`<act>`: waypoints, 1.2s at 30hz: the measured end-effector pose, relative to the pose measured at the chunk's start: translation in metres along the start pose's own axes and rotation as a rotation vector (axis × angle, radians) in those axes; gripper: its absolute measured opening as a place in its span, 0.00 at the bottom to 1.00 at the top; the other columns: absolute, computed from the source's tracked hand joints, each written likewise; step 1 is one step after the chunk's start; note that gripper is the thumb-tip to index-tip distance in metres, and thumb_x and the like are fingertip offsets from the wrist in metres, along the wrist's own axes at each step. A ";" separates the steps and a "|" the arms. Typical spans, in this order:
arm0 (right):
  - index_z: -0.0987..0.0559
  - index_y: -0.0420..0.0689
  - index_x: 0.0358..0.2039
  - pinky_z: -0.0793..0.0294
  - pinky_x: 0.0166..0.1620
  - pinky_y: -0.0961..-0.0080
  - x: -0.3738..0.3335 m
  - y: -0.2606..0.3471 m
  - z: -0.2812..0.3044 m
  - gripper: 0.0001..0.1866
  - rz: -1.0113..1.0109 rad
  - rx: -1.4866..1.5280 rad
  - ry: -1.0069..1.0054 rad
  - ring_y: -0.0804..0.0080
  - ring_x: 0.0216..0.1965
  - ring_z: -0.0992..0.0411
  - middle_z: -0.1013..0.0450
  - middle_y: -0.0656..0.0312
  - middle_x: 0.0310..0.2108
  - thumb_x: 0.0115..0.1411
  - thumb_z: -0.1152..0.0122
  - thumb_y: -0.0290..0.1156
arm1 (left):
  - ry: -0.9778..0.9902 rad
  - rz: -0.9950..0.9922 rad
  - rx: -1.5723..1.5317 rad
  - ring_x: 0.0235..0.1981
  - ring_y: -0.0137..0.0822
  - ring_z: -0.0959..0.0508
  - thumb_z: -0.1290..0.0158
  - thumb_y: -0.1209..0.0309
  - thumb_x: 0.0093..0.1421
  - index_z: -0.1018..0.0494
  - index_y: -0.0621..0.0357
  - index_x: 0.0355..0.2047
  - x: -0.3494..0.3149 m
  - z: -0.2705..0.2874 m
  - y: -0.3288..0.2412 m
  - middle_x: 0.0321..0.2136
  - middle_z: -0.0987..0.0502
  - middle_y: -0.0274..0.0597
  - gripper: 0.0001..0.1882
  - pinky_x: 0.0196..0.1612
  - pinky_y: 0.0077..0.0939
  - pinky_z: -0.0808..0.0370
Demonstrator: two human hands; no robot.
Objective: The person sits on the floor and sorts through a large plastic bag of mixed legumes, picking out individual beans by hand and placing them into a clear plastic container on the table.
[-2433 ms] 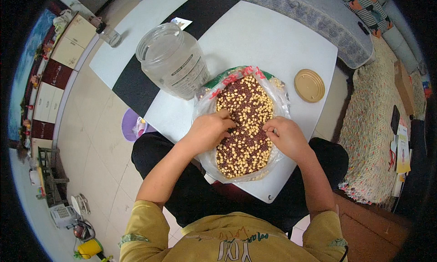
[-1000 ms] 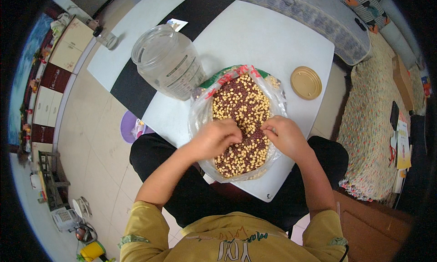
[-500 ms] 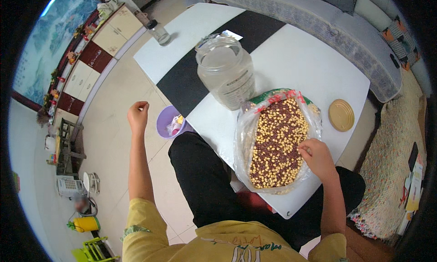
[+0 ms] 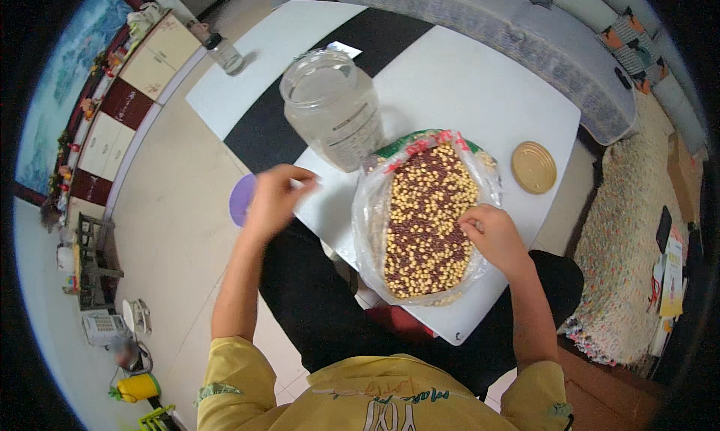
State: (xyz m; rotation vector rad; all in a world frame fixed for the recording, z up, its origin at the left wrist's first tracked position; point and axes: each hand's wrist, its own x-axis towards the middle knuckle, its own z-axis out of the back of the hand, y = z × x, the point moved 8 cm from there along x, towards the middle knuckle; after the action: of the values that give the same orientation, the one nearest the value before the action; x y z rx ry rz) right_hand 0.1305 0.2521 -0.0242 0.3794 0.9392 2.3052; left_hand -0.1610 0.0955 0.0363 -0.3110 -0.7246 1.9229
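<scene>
An opened clear plastic bag point(image 4: 365, 243) on the table is full of yellow beans mixed with small dark red beans point(image 4: 429, 228). My right hand point(image 4: 493, 237) hangs over the bag's right edge, thumb and forefinger pinched at the beans; whatever is between them is too small to see. My left hand point(image 4: 276, 200), slightly blurred, is in the air at the table's left edge, fingertips together in a pinch. I cannot make out what it holds, if anything. Behind the bag stands a large clear jar point(image 4: 334, 112) without its lid. A gold round lid point(image 4: 534, 167) lies right of the bag.
A purple bin point(image 4: 241, 200) stands on the floor, partly hidden by my left hand. On the far left of the white-and-black table point(image 4: 480, 94) is a small dark-capped bottle point(image 4: 225, 54). A grey sofa point(image 4: 480, 26) runs behind; a speckled-covered seat point(image 4: 622, 236) is at right.
My left hand has swung right, from over the floor beside the bin to the table's edge. My right hand stays pinched at the bag. The whole view has shifted slightly.
</scene>
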 end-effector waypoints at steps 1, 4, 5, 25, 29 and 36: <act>0.22 0.38 0.30 0.29 0.32 0.71 0.000 0.000 0.000 0.06 0.016 0.019 -0.011 0.63 0.27 0.27 0.27 0.54 0.27 0.51 0.39 0.26 | 0.128 -0.099 -0.054 0.24 0.31 0.26 0.41 0.73 0.51 0.22 0.60 0.33 0.000 -0.031 -0.028 0.28 0.22 0.42 0.08 0.28 0.26 0.30; 0.22 0.39 0.30 0.29 0.32 0.71 0.002 0.001 0.000 0.06 -0.004 0.036 0.002 0.64 0.27 0.28 0.27 0.54 0.27 0.51 0.39 0.27 | 0.312 -0.419 0.129 0.31 0.47 0.23 0.41 0.68 0.50 0.24 0.59 0.30 -0.008 -0.096 -0.093 0.30 0.23 0.47 0.10 0.33 0.37 0.27; 0.22 0.38 0.30 0.29 0.32 0.72 0.001 0.001 0.001 0.06 -0.016 0.025 -0.004 0.64 0.27 0.28 0.27 0.54 0.27 0.52 0.39 0.27 | 0.335 -0.413 0.199 0.31 0.48 0.23 0.41 0.64 0.49 0.24 0.59 0.29 -0.003 -0.112 -0.096 0.30 0.23 0.48 0.12 0.33 0.38 0.27; 0.23 0.40 0.31 0.30 0.31 0.71 -0.012 -0.001 0.004 0.06 -0.022 -0.016 -0.005 0.64 0.25 0.29 0.27 0.55 0.29 0.54 0.41 0.28 | 0.569 -0.424 0.071 0.33 0.48 0.24 0.44 0.68 0.51 0.25 0.58 0.32 -0.018 -0.153 -0.099 0.29 0.25 0.46 0.10 0.35 0.38 0.27; 0.24 0.41 0.31 0.29 0.39 0.65 -0.010 0.000 0.002 0.07 -0.096 -0.014 0.062 0.55 0.34 0.28 0.27 0.53 0.31 0.54 0.44 0.30 | 0.478 -0.482 -0.128 0.34 0.47 0.23 0.45 0.71 0.51 0.24 0.58 0.35 -0.013 -0.140 -0.098 0.31 0.24 0.45 0.10 0.37 0.36 0.27; 0.23 0.40 0.31 0.31 0.31 0.71 -0.012 0.000 0.004 0.06 -0.020 0.001 -0.002 0.63 0.25 0.29 0.28 0.55 0.28 0.54 0.42 0.28 | 0.461 -0.383 0.113 0.37 0.46 0.24 0.45 0.74 0.49 0.23 0.59 0.33 0.000 -0.128 -0.074 0.32 0.23 0.43 0.09 0.38 0.36 0.27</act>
State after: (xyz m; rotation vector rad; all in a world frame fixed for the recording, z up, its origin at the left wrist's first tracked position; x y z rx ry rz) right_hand 0.1414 0.2470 -0.0219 0.3709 0.9399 2.2859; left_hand -0.0421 0.1628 -0.0193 -0.4868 -0.3367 1.4486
